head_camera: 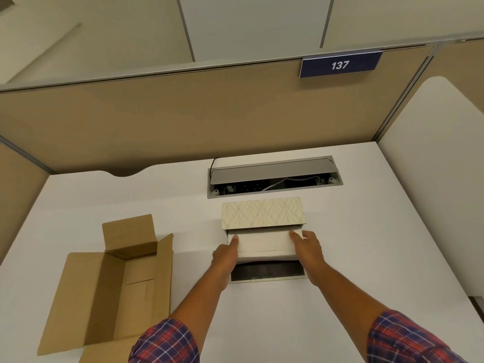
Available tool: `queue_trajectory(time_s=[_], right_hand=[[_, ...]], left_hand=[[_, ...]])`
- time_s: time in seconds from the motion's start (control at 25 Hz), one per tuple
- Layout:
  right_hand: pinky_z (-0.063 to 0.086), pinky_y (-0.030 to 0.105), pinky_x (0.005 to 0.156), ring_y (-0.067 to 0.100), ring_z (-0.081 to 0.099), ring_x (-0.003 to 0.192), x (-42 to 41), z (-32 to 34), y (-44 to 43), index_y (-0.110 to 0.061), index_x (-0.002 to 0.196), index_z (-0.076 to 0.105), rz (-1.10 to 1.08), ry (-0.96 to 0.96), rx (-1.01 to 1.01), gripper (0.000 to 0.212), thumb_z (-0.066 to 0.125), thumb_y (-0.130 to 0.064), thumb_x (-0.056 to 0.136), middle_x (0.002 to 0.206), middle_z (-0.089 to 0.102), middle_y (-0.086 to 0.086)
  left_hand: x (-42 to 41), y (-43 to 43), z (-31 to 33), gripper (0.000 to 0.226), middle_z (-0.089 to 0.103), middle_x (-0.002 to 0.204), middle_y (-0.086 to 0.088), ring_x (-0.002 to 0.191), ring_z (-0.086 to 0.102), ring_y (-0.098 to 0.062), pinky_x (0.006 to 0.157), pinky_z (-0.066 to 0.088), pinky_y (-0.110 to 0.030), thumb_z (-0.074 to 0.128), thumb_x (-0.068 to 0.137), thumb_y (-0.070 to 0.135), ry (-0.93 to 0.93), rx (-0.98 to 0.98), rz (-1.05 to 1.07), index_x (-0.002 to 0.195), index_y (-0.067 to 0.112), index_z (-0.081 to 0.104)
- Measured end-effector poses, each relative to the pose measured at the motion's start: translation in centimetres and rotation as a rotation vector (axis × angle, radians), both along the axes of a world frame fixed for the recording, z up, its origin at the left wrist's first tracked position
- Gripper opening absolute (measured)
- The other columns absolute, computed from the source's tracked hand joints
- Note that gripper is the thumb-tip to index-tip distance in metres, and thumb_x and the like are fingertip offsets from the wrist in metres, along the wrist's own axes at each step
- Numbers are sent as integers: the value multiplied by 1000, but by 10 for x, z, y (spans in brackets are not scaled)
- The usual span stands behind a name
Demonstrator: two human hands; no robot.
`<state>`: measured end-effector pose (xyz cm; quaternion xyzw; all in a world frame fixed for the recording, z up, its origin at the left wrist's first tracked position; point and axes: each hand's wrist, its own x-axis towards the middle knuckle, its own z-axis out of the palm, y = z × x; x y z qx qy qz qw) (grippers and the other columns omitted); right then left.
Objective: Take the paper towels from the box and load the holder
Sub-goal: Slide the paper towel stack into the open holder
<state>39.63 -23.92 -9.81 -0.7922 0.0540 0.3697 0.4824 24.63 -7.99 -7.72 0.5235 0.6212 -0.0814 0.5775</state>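
White bench (78, 200) carried an emptied box (110, 284) beside the holder (262, 212). Both hands, left hand (225, 255) and right hand (307, 248), had fingers (234, 241) clamped on the paper towels (262, 244), half inside. Uneven pushing would likely jam or crumple them.

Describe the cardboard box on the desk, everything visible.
The cardboard box is plain brown corrugated card, lying on its side on the white desk, left of the person's arms. Its flaps are splayed open, one standing up at the far end. The visible interior looks empty. Neither hand touches it; its near corner is cut off by the left sleeve.
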Motion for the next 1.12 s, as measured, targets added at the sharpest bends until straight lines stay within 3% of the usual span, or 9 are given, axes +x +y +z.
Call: queue_trajectory(time_s=[0.2,0.28,0.44,0.52,0.6,0.68,0.92,1.12], right_hand=[[43,45,112,30,47,137,1,4,-4,-17,154,38,55,-15,-14,67,62,-46,99,155,45,9],[42,52,115,31,48,137,3,10,-7,-19,151,42,55,-112,-17,61,66,-39,98,154,46,9],[35,57,119,27,51,134,15,30,-13,-21,144,53,50,-339,34,41,56,-26,104,150,52,6],[34,56,120,28,51,137,24,41,-10,-18,145,54,101,-337,64,39,50,-25,107,149,55,6],[33,55,121,30,49,140,29,49,-7,-16,147,52,155,-303,61,40,45,-28,109,151,54,8],[33,55,121,30,49,139,27,52,-9,-16,147,51,174,-286,57,41,44,-30,109,152,53,8],[42,47,116,20,55,123,4,58,-28,-23,134,55,176,-290,99,29,47,-34,109,144,59,4],[36,54,120,22,53,131,-25,52,-55,-21,148,50,176,-338,87,48,49,-45,106,138,56,-7]], left_hand=[[-2,-1,4,64,57,148,-14,133,56,-34,117,49,-46,46,108,53,-26,6,67,153,8,46],[-4,1,7,56,58,140,-10,126,56,-31,113,48,-44,52,109,42,-63,28,108,153,8,48],[-10,12,17,50,55,151,-3,134,52,-25,103,43,-36,53,108,22,-229,163,168,158,17,46],[-8,18,25,42,60,137,7,125,54,-15,101,43,-29,50,109,18,-320,201,147,150,25,55],[-7,21,31,31,67,118,19,110,61,-6,92,46,-21,47,110,17,-385,212,97,128,37,63],[-10,20,35,26,66,109,21,103,61,2,89,46,-22,47,111,19,-400,225,67,119,39,61],[-32,7,37,36,61,139,7,131,57,-19,105,43,-37,46,113,33,-424,200,56,146,26,55],[-55,-15,35,29,65,137,4,128,60,-19,103,42,-37,44,112,41,-409,190,96,134,30,59]])
